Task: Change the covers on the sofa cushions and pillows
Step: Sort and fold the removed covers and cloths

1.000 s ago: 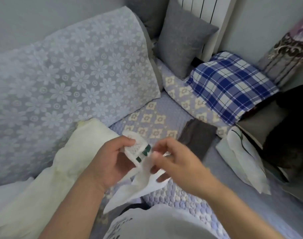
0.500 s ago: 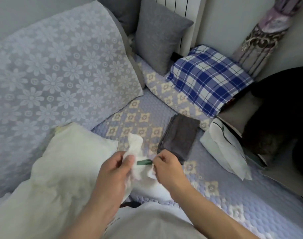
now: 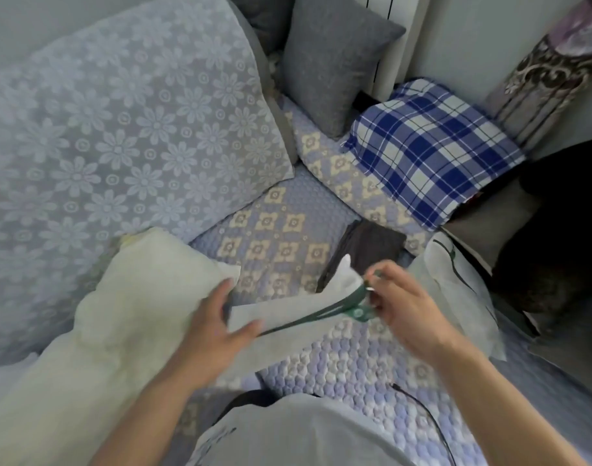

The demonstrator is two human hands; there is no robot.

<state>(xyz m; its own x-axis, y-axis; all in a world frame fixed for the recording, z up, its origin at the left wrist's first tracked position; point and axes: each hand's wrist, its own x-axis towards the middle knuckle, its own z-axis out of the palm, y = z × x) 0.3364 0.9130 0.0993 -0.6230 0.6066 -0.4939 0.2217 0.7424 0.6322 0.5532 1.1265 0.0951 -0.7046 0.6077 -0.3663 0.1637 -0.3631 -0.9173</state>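
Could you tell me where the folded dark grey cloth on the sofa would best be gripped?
Probably the folded dark grey cloth by its far edge, from above: it lies flat, and the white cover hides its near corner.

A white radiator [image 3: 394, 42] stands against pale walls [image 3: 473, 38] beside a patterned curtain [image 3: 550, 82].

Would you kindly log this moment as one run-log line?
left hand: pinches white cover | right hand: pinches its green zipper end | bare pillow: beside, uncovered
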